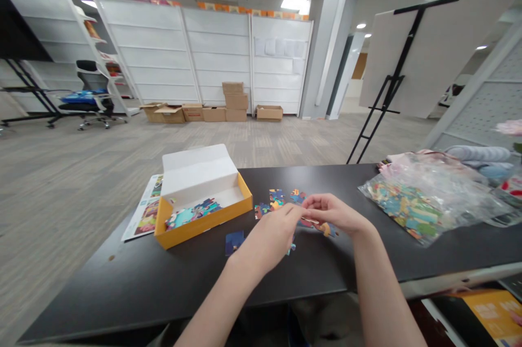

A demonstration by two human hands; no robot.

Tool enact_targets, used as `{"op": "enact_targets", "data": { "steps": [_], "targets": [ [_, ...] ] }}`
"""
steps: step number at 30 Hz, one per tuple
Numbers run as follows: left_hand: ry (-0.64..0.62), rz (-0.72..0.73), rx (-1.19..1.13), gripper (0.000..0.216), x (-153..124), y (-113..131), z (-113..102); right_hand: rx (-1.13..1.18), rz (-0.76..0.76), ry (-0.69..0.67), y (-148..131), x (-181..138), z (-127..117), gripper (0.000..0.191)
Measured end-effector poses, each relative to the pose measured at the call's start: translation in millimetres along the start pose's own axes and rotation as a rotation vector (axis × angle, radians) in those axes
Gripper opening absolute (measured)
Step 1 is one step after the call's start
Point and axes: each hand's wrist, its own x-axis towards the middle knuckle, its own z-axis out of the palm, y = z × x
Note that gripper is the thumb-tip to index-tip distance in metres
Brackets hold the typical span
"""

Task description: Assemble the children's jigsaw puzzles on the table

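My left hand (271, 235) and my right hand (334, 212) meet over a group of jigsaw puzzle pieces on the black table. The right fingers are pinched around a small puzzle piece (312, 220), seen edge-on. My left fingers curl down toward the same spot, mostly hidden behind the back of that hand. Colourful pieces (276, 194) lie just beyond the hands, and another (327, 229) is under the right palm. A dark blue piece (234, 242) rests apart, left of my left wrist. More pieces (196, 213) lie inside the open yellow box (222, 220).
A printed picture sheet (141, 221) sticks out beneath the box's left side. At the right, a clear plastic bag (411, 200) with a colourful picture lies on the black table (163, 284). Cardboard boxes (214, 113) stand along the white shelving across the floor.
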Motion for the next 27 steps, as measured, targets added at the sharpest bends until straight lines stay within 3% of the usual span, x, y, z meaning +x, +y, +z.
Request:
{"op": "enact_targets", "data": {
  "steps": [5, 10, 13, 19, 27],
  "targets": [
    [0.021, 0.004, -0.273, 0.021, -10, 14, 15, -0.048, 0.067, -0.073, 7, -10, -15, 0.049],
    [-0.045, -0.044, -0.295, 0.025, -23, 17, 32, -0.126, 0.146, -0.088, 13, -21, -25, 0.049],
    [-0.106, -0.019, -0.256, 0.028, -27, 16, 38, -0.172, 0.182, -0.050, 15, -30, -30, 0.048],
    [-0.260, 0.017, 0.043, 0.021, -27, 17, 45, -0.270, 0.275, 0.035, 24, -36, -29, 0.039],
    [-0.190, 0.056, 0.059, 0.017, -30, 5, 29, -0.334, 0.265, 0.153, 32, -26, -30, 0.029]
  ]
}}
